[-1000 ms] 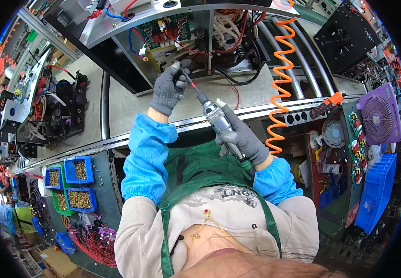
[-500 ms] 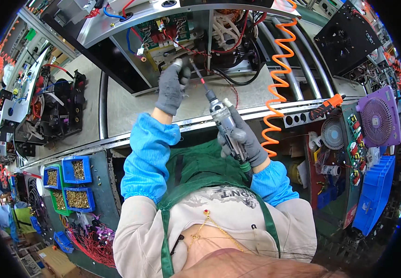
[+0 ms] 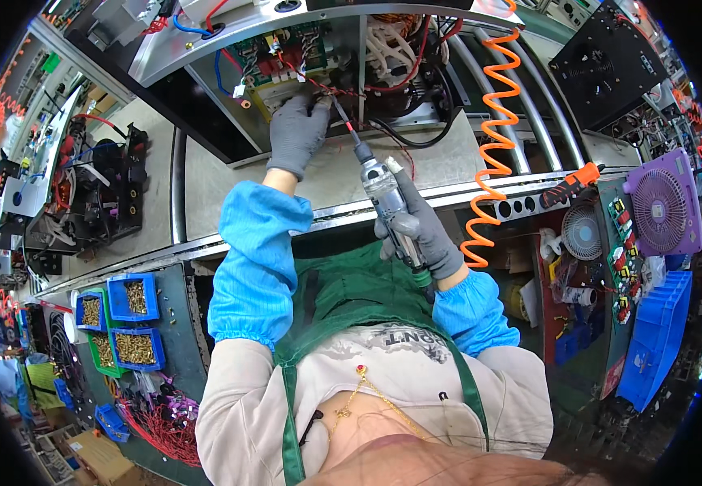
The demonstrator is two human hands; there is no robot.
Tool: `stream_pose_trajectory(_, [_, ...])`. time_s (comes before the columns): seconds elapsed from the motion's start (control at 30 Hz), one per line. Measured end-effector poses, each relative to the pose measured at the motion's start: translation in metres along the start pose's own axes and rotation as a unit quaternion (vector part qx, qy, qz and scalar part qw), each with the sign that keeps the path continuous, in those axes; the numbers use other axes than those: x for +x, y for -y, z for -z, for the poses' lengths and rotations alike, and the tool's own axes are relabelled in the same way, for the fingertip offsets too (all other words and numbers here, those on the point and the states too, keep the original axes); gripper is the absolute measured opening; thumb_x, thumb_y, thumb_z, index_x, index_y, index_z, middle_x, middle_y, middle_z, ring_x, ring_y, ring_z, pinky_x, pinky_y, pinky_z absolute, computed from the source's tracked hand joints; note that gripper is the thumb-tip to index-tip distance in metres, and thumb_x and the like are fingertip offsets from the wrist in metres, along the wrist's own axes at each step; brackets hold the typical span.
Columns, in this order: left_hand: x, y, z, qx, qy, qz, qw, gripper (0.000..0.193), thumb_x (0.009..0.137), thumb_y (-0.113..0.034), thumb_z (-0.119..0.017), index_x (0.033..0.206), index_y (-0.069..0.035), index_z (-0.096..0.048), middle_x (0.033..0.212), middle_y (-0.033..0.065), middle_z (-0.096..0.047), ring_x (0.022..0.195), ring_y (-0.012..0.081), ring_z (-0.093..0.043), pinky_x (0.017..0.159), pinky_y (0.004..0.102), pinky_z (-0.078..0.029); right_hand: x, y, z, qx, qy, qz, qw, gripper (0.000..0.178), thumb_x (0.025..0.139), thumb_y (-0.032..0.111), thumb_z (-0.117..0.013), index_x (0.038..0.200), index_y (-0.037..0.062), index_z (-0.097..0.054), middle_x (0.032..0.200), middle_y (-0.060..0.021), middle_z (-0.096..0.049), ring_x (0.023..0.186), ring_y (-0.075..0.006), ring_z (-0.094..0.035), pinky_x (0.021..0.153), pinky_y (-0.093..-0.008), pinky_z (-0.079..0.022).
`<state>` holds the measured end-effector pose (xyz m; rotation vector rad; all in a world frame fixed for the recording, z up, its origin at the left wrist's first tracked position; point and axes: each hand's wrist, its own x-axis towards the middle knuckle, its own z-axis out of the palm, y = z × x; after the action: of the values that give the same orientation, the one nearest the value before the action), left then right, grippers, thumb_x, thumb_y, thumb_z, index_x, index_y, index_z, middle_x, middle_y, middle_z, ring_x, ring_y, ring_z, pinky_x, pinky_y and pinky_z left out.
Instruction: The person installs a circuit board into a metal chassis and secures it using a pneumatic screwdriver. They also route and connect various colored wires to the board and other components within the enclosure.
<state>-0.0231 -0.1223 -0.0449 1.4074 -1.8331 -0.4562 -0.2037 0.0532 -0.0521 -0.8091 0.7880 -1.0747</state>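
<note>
Right hand [image 3: 424, 231] grips 1 screwdriver [image 3: 383, 190]; left hand [image 3: 296, 134] touches 1 circuit board [image 3: 274, 57]

Bright even overhead light, sharp centre, fisheye bending, black vignette corners.

Both hands wear dark grey knit gloves: the left hand [image 3: 296, 134] rests by the green circuit board [image 3: 274, 57], the right hand [image 3: 424, 231] just below that board grips a silver-grey power screwdriver [image 3: 387, 198] with a red band on its bit. The sleeve covers [image 3: 258, 267] are bright blue over beige sleeves, the apron [image 3: 359, 296] dark green. Right of the board hangs an orange coiled hose [image 3: 492, 138]. Far right of it stands a purple fan [image 3: 665, 206] (its grille a shade paler). Well below and left of the board, blue bins [image 3: 132, 298] hold brass-coloured screws, beside red wires [image 3: 168, 421].
</note>
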Motion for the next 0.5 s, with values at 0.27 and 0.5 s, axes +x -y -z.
stream_pose_trajectory(0.27, [0.005,0.014,-0.016,-0.322,0.002,0.005,0.947,0.026,0.085,-0.021,-0.06,0.101,-0.001,-0.065,0.091,0.0117,-0.068,0.081,0.018,-0.062,0.074,0.0292,-0.048,-0.004,0.001,-0.001,-0.019,-0.007,0.005,1.0,0.088,0.072,0.011,-0.059,0.149,0.0243,-0.018,0.088,-0.0109,-0.056,0.067,-0.0154,-0.058,0.052,-0.0305,-0.052])
stream_pose_trajectory(0.5, [0.01,0.011,-0.015,-0.156,-0.034,-0.045,0.986,0.018,0.082,-0.014,-0.06,0.09,0.001,-0.066,0.076,0.0068,-0.065,0.068,0.0119,-0.057,0.064,0.0263,-0.046,-0.001,0.001,0.002,-0.015,-0.016,-0.022,1.0,0.09,0.07,0.013,-0.06,0.149,0.0249,-0.019,0.096,-0.0121,-0.055,0.066,-0.0153,-0.058,0.053,-0.0295,-0.052])
